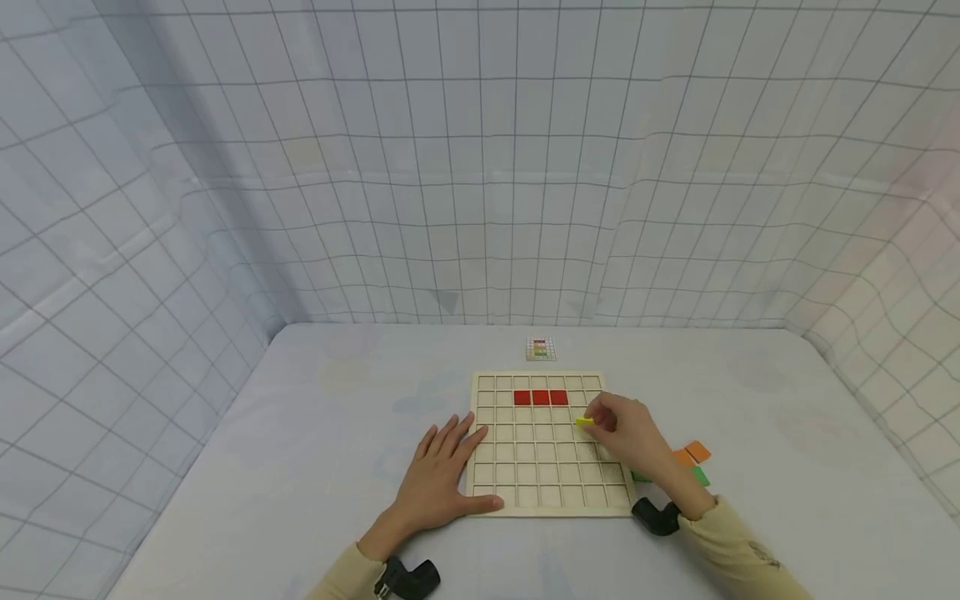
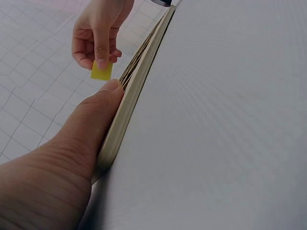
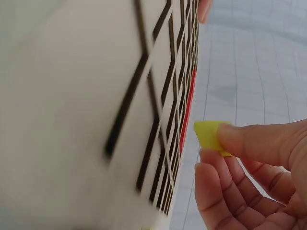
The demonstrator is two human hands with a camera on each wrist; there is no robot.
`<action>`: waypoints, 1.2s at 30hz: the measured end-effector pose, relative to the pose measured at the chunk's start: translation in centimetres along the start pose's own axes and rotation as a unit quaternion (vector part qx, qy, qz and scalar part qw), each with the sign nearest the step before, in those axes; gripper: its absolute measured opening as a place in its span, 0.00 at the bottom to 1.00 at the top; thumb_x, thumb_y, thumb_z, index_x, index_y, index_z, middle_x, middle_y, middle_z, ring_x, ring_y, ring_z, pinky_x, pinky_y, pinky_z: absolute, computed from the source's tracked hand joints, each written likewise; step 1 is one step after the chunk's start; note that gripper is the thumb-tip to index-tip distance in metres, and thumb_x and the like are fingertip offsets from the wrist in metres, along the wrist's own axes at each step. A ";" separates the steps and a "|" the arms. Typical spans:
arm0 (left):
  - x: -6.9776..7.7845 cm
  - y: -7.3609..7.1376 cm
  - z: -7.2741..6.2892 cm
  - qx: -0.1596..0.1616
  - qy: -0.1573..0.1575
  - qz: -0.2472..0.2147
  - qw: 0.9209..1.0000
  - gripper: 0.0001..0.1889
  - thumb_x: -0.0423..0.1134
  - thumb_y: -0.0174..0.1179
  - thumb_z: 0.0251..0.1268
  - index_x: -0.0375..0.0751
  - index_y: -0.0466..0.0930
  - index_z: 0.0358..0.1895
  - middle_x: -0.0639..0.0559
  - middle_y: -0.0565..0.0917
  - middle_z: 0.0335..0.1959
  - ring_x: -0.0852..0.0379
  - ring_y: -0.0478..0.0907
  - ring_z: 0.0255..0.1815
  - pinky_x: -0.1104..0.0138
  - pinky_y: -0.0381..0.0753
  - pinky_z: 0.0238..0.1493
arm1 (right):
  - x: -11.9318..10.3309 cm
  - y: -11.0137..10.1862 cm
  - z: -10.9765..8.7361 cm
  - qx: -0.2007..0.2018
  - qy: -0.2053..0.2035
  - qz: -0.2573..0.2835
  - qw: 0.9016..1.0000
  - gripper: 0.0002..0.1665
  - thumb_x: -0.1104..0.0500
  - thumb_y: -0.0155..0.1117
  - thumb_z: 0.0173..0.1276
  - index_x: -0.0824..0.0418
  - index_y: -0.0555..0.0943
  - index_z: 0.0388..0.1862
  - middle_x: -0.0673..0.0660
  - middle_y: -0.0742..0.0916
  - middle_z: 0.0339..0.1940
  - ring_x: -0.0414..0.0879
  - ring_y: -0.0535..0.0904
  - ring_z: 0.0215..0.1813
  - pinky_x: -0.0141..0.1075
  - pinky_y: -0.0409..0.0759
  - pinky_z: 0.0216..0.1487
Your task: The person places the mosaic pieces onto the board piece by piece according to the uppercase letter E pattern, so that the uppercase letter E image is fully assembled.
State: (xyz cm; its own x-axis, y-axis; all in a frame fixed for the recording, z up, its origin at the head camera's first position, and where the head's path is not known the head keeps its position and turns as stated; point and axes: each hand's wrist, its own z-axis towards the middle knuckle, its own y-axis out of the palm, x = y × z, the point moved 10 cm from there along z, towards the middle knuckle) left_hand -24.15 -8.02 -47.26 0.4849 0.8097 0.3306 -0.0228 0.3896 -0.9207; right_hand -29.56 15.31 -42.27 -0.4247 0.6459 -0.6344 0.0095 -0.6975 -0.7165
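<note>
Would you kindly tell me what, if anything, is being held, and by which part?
The right hand pinches a yellow tile near one edge; the left hand rests on the board.

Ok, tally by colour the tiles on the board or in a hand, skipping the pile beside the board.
Red tiles on the board: 3
Yellow tile in the right hand: 1
Total: 4

Beige sleeves (image 1: 731, 540), black wrist cameras (image 1: 656, 517)
</note>
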 end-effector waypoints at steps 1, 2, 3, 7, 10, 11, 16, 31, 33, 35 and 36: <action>0.0 0.0 0.0 0.001 0.000 0.002 1.000 0.53 0.78 0.51 0.49 0.49 0.55 0.75 0.49 0.51 0.76 0.47 0.43 0.75 0.50 0.38 0.70 | -0.3 0.4 0.3 -0.003 -0.003 0.004 1.000 0.11 0.68 0.72 0.55 0.58 0.79 0.30 0.45 0.78 0.24 0.39 0.73 0.26 0.31 0.75 0.27; 0.0 0.0 0.0 0.001 0.000 0.003 1.000 0.53 0.78 0.51 0.49 0.49 0.55 0.75 0.49 0.51 0.76 0.47 0.43 0.75 0.50 0.38 0.70 | -0.6 0.8 0.7 -0.008 -0.006 0.008 1.000 0.11 0.68 0.72 0.55 0.58 0.78 0.30 0.45 0.79 0.24 0.39 0.74 0.27 0.31 0.76 0.28; 0.0 0.0 0.0 0.001 0.000 0.004 1.000 0.53 0.78 0.51 0.48 0.49 0.54 0.75 0.49 0.51 0.76 0.47 0.43 0.75 0.51 0.38 0.70 | -0.9 1.1 1.0 -0.013 -0.010 0.011 1.000 0.11 0.68 0.72 0.55 0.58 0.78 0.29 0.45 0.80 0.24 0.39 0.75 0.27 0.31 0.76 0.29; 0.0 0.0 0.1 0.002 0.003 0.005 1.000 0.53 0.77 0.52 0.48 0.49 0.55 0.75 0.48 0.51 0.75 0.47 0.43 0.75 0.50 0.39 0.70 | -2.3 2.5 2.3 -0.032 -0.032 0.020 0.999 0.10 0.69 0.71 0.56 0.58 0.79 0.29 0.45 0.82 0.27 0.38 0.78 0.30 0.31 0.78 0.32; 0.1 0.1 0.1 0.005 0.003 0.006 1.000 0.53 0.78 0.51 0.48 0.48 0.55 0.75 0.48 0.51 0.75 0.47 0.43 0.75 0.50 0.39 0.70 | -3.2 3.3 3.2 -0.046 -0.044 0.029 0.998 0.09 0.70 0.69 0.56 0.58 0.80 0.29 0.46 0.83 0.28 0.39 0.78 0.31 0.32 0.79 0.33; 0.1 0.1 0.1 0.006 0.003 0.008 1.000 0.53 0.78 0.51 0.48 0.49 0.56 0.75 0.48 0.52 0.75 0.47 0.44 0.75 0.50 0.40 0.70 | -3.4 3.7 3.5 -0.051 -0.045 0.030 0.997 0.09 0.70 0.69 0.57 0.58 0.80 0.29 0.46 0.83 0.28 0.39 0.78 0.31 0.32 0.79 0.33; 0.0 0.1 0.1 0.014 0.006 0.017 1.000 0.53 0.79 0.51 0.48 0.49 0.56 0.74 0.48 0.52 0.75 0.47 0.45 0.75 0.49 0.42 0.70 | -3.6 5.3 4.8 -0.084 -0.028 0.021 0.996 0.08 0.69 0.69 0.58 0.58 0.80 0.28 0.46 0.82 0.27 0.38 0.76 0.31 0.32 0.77 0.33; -0.1 0.0 0.1 0.000 -0.001 0.012 1.000 0.54 0.79 0.51 0.48 0.49 0.55 0.75 0.49 0.50 0.76 0.48 0.43 0.75 0.50 0.39 0.70 | -3.7 6.7 5.9 -0.096 0.012 -0.077 0.992 0.04 0.64 0.69 0.59 0.56 0.86 0.33 0.45 0.82 0.27 0.39 0.73 0.29 0.35 0.74 0.33; -0.1 0.1 0.1 0.001 -0.001 0.015 1.000 0.54 0.79 0.50 0.48 0.49 0.55 0.75 0.49 0.50 0.76 0.48 0.43 0.75 0.50 0.39 0.70 | -3.6 6.7 5.7 -0.100 0.017 -0.087 0.991 0.05 0.64 0.69 0.59 0.57 0.86 0.34 0.46 0.82 0.29 0.39 0.74 0.30 0.35 0.74 0.33; -0.2 0.1 0.1 0.000 -0.001 0.016 1.000 0.54 0.79 0.51 0.48 0.50 0.54 0.75 0.49 0.50 0.76 0.48 0.42 0.75 0.50 0.39 0.70 | -3.5 6.8 5.6 -0.101 0.017 -0.094 0.990 0.05 0.63 0.69 0.59 0.57 0.86 0.35 0.46 0.81 0.30 0.39 0.73 0.31 0.35 0.75 0.33; -0.2 0.2 0.1 -0.001 -0.001 0.015 1.000 0.54 0.78 0.51 0.48 0.50 0.54 0.75 0.49 0.50 0.76 0.48 0.42 0.75 0.50 0.39 0.70 | -3.5 6.8 5.6 -0.101 0.016 -0.096 0.990 0.05 0.63 0.69 0.59 0.58 0.87 0.35 0.47 0.81 0.30 0.39 0.73 0.30 0.35 0.75 0.33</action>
State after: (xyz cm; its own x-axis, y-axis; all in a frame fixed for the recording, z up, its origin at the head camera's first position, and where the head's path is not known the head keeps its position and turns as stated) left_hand -24.33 -8.07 -47.45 0.4823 0.8216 0.3038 -0.0359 0.3651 -0.9303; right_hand -33.04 6.55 -43.31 -0.4071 0.7725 -0.4874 0.1145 -0.4863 -0.8663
